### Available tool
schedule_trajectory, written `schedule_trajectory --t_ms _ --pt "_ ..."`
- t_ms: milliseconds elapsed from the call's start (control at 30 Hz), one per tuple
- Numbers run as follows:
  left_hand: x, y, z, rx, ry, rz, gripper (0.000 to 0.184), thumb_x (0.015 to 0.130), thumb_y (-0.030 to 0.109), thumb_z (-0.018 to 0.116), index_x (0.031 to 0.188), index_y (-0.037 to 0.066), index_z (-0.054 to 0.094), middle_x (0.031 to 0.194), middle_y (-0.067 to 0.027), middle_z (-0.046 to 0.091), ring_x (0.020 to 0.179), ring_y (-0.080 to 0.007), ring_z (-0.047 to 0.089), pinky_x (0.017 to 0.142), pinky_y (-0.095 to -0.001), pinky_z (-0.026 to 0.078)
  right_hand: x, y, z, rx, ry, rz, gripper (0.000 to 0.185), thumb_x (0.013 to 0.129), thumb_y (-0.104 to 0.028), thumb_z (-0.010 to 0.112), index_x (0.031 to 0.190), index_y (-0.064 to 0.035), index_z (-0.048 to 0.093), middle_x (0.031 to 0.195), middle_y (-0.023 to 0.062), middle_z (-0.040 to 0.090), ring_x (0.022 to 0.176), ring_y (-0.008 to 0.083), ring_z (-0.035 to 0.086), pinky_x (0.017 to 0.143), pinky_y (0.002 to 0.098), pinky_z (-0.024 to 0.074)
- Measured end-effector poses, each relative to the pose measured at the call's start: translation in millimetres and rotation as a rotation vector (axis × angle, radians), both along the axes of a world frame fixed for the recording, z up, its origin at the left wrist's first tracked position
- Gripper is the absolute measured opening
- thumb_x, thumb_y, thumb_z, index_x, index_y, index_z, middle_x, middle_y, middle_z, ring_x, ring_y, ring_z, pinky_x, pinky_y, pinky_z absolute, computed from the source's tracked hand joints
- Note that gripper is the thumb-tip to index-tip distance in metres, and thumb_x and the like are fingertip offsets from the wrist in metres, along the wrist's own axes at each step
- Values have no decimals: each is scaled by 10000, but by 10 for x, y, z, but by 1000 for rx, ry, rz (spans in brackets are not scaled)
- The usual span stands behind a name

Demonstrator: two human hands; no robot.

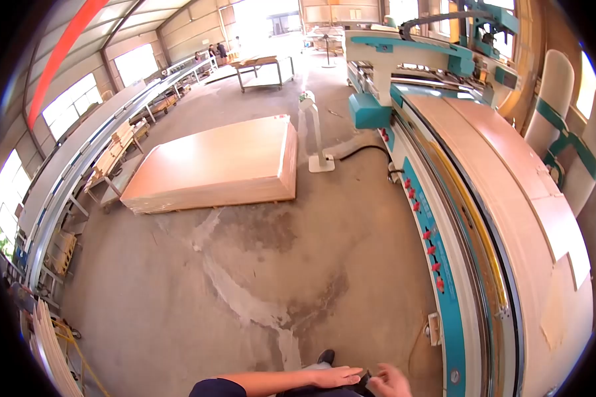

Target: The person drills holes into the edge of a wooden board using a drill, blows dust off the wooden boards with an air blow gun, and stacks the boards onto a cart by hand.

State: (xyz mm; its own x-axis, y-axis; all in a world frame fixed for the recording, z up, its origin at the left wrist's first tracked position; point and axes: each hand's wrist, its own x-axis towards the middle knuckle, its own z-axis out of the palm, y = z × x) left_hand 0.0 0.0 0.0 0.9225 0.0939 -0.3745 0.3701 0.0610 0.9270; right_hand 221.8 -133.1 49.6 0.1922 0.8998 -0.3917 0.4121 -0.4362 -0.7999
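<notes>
At the bottom edge my left hand lies in front of my body, its fingers stretched out and pointing right, with nothing seen in it. Beside it my right hand is closed, its fingers curled in toward the left fingertips. A small dark patch shows between the two hands; whether it is an object or clothing I cannot tell. What the right fingers hold, if anything, is hidden. My dark shoe shows just beyond the hands on the concrete floor.
On my right runs a long teal-and-white machine with red knobs and pale boards on its bed. Ahead is a wrapped board stack and a white control stand. A roller conveyor lines the left. People stand far back.
</notes>
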Motion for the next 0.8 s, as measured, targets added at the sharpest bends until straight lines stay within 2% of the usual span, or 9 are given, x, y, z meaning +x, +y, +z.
schedule_trajectory --t_ms 33,67,133,200,333,433,533,600,800 --pt "-4 64 -122 -6 3 53 824 937 646 389 1489 44 276 1511 -194 314 1417 -339 256 1161 -371 193 296 -73 -284 213 -584 20 554 808 -358 714 1233 -28 581 969 127 697 872 200 669 805 332 525" --pt "-3 136 -176 -9 4 105 808 942 631 401 1477 33 306 1495 -205 336 1413 -336 267 1159 -368 203 493 -100 114 24 -355 -170 449 910 -312 626 1264 -40 574 1207 169 616 1069 320 602 927 390 481" --pt "-798 984 101 77 162 112 771 948 610 412 1417 -1 389 1413 -210 427 1328 -314 387 1104 -356 288 235 291 -217 158 80 -492 395 915 -228 602 1228 13 579 1152 174 632 1074 248 596 914 345 474" --pt "-885 1236 41 234 172 140 709 940 580 458 1302 -28 517 1214 -190 583 1114 -281 559 961 -342 422 424 313 -222 74 -143 -482 392 910 -232 607 1202 29 593 1166 175 628 1090 260 588 931 347 466" --pt "-924 1551 29 367 530 36 681 878 576 559 1238 -2 570 933 -126 679 897 -281 634 828 -346 488 66 206 -575 22 87 -674 400 858 -271 672 1139 10 625 987 130 673 867 205 644 772 333 522" --pt "-375 1710 -365 488 500 110 586 846 466 657 1188 -7 606 947 -121 690 863 -223 646 809 -319 502 179 421 -579 -68 171 -663 459 815 -335 731 1115 1 644 949 106 695 859 175 653 786 305 523" --pt "499 1779 -38 322 523 39 607 849 473 664 1257 32 582 1230 -253 595 1176 -281 568 988 -380 430 550 539 -829 -66 129 -589 444 834 -327 712 1136 -9 640 1004 119 700 918 204 667 837 320 522" --pt "767 1920 -582 459 362 -8 584 857 454 647 1242 19 585 1203 -240 612 1143 -283 586 965 -381 446 976 651 -968 -52 144 -554 437 841 -322 705 1145 -15 639 1022 118 701 942 211 669 857 325 519" --pt "2091 2375 -619 724 350 -31 558 864 409 627 1254 14 567 916 -146 689 835 -264 659 757 -371 522 2736 922 -899 68 131 -689 434 838 -324 691 1146 -22 635 965 112 698 881 196 665 809 319 521"
